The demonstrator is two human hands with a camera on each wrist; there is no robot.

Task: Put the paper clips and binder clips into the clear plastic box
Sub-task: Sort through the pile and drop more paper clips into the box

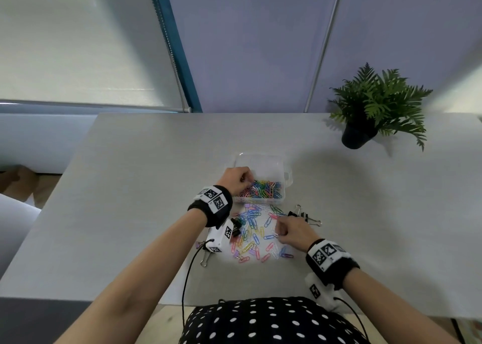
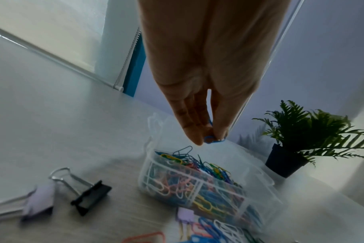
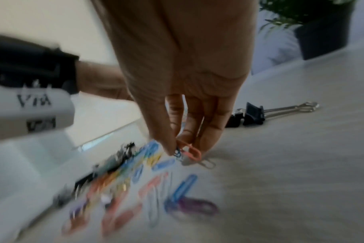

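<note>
Left hand pinches blue clips over box, 12 o'clock of pile. Right hand pinches a few clips at pile's 3 o'clock. Binder clips on table. Risk: loose pinch drops clips outside the rim.

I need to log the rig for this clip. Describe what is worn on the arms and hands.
Both forearms are bare, no sleeves. The left hand and right hand wear no gloves. Each wrist carries a black band topped with white tags printed with black square codes. A white camera box, also coded, hangs under each wrist, trailing a thin black cable.
</note>
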